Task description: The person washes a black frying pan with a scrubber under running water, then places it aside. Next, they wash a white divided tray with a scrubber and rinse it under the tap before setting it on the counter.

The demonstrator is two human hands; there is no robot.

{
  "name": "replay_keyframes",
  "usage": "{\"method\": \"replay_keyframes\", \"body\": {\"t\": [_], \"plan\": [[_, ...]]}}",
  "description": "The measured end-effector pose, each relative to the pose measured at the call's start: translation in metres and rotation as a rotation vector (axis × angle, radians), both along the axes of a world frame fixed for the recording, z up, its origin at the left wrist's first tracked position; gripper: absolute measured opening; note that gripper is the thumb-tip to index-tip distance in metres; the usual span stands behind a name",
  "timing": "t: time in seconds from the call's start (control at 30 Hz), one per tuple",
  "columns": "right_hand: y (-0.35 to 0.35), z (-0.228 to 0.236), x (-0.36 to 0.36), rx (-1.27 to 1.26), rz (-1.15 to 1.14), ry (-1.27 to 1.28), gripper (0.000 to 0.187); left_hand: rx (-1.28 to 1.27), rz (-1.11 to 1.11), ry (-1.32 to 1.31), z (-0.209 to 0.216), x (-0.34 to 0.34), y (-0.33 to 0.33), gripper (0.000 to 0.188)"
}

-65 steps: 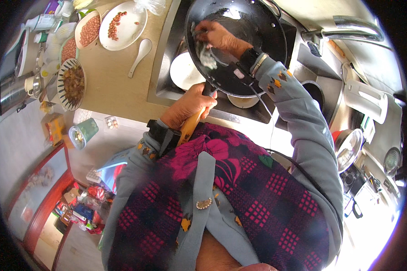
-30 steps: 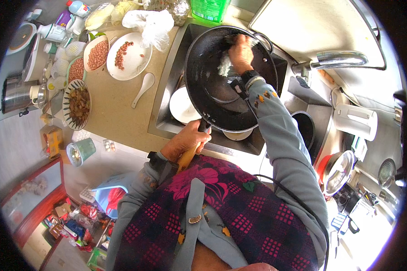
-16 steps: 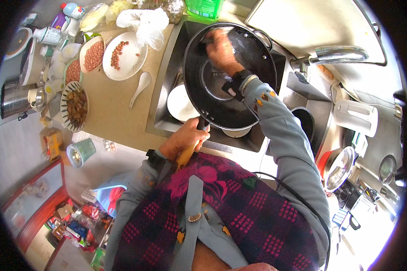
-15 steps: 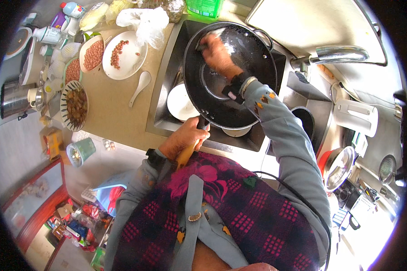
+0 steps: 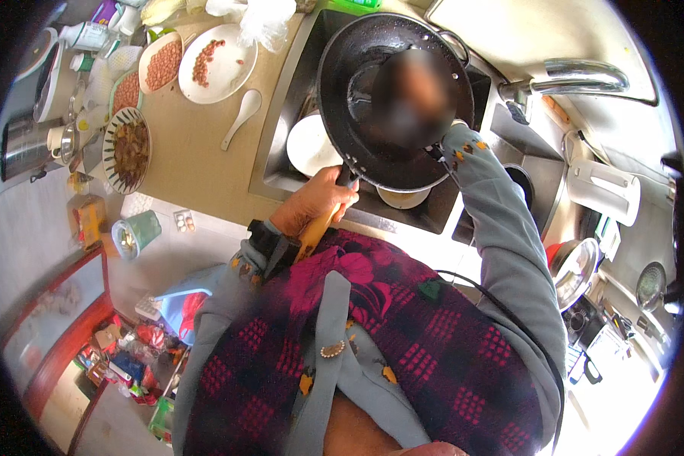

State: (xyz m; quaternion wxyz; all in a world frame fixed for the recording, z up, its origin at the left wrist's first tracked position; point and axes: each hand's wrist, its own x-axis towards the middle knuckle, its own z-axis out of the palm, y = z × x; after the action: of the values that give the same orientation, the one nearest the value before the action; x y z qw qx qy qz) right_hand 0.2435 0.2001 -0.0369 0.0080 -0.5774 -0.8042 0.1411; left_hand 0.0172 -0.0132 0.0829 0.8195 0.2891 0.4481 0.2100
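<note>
At the left of the frame, a patterned bowl [image 5: 125, 150] of brown food is set near the lower edge of the counter [image 5: 194, 163]. Above it, a smaller bowl [image 5: 161, 64] of pinkish nuts and a white plate [image 5: 224, 76] with scattered reddish pieces are placed. Farther right, a white spoon [image 5: 241, 119] is laid, and a strip of open counter is left between it and the edge of the sink [image 5: 272, 156].

In the centre, the wok handle [image 5: 347, 177] is clasped by the left hand [image 5: 319, 201], its grip closed; little room is left between that hand and the apron [image 5: 463, 372]. The wok [image 5: 355, 118] is held over the sink, upper centre. Its inside is black, smooth and shiny, with pale glints; its round rim is fitted with a loop at the upper right. A white bowl [image 5: 308, 147] is partly covered by its left side.

The right hand [image 5: 416, 95] is seen over the wok's right half but is blurred, so whether its grip is spread or pressed together cannot be told. Farther right, the wok's rim is neared by the tap [image 5: 577, 78].
</note>
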Motion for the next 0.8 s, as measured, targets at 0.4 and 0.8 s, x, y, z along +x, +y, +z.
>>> {"method": "replay_keyframes", "body": {"t": [0.4,0.8], "plan": [[-0.086,-0.013,0.000,-0.360,0.056,0.122,0.024,0.012,-0.005,0.016,-0.001,-0.002,-0.002,0.017],[-0.064,0.061,-0.042,-0.590,0.054,0.975,0.025,0.040,-0.050,0.013,-0.004,-0.006,0.000,0.019]]}}
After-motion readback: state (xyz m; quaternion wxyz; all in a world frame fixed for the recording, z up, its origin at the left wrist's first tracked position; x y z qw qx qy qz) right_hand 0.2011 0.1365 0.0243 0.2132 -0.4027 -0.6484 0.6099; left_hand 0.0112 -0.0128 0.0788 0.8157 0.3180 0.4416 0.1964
